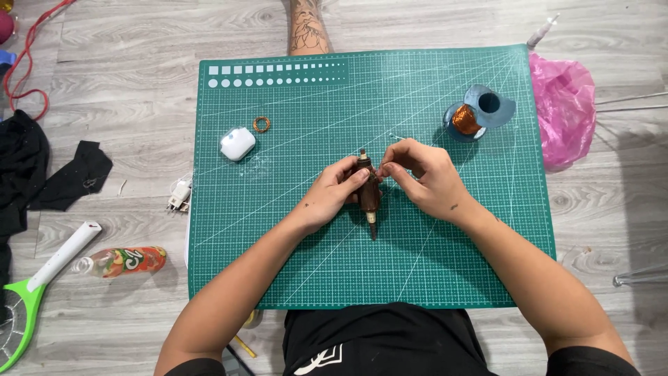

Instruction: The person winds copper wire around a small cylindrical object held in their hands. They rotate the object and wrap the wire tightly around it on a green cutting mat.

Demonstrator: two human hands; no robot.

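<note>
A small brown motor rotor (369, 196) wound with copper wire, on a steel shaft, rests over the middle of a green cutting mat (292, 264). My left hand (334, 193) grips its upper left side. My right hand (426, 177) pinches near the rotor's top from the right; a thin wire seems to run between its fingers, too fine to be sure. A blue spool of copper wire (472, 115) lies at the mat's upper right, apart from both hands.
A white earbud case (237, 143) and a small copper wire ring (261, 124) lie on the mat's upper left. A pink plastic bag (565, 111) sits off the right edge. Left, on the grey floor: a plastic bottle (122, 262), green-and-white electric swatter (31, 292), black cloth (69, 174), white plug (179, 196).
</note>
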